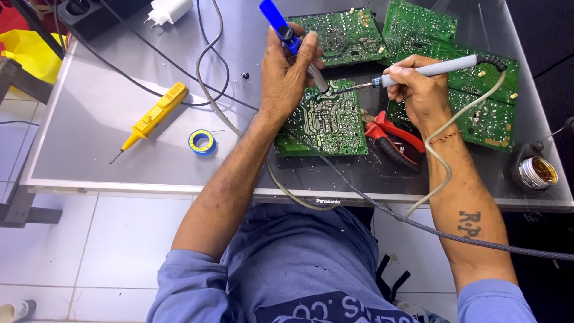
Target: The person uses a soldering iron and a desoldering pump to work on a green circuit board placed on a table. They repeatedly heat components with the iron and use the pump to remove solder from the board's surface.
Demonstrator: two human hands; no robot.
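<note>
Blue sleeves and the front of my shirt are filling the bottom of the view, and from there both forearms are reaching up over the grey counter (pixel 107 119). My left hand (pixel 287 78) is wrapping its fingers (pixel 308 51) closed around a blue-handled desoldering pump (pixel 284 30), tilting it so its metal nozzle is pointing down at the upper edge of the green circuit board (pixel 326 122) lying solder side up in the middle of the counter; holding it steeply like this is keeping the nozzle right beside the joint. My right hand (pixel 418 90) is pinching a grey soldering iron (pixel 427 70) like a pen, fingers shut on the grip, and is laying it nearly flat so the tip is meeting the same spot from the other side, just beside the nozzle. Its pale cord is looping back past my wrist, clear of the board. Red-handled pliers (pixel 391 137) are lying against the board's right edge, under that wrist and within easy reach. More green boards (pixel 478 90) are overlapping behind and to the right. Off to the left, well apart from the work, a yellow tester screwdriver (pixel 154 113) and a blue roll of tape (pixel 202 142) are resting. A small open tin (pixel 537 172) is sitting at the counter's far right corner, near the iron hand; I cannot tell what it is holding.
</note>
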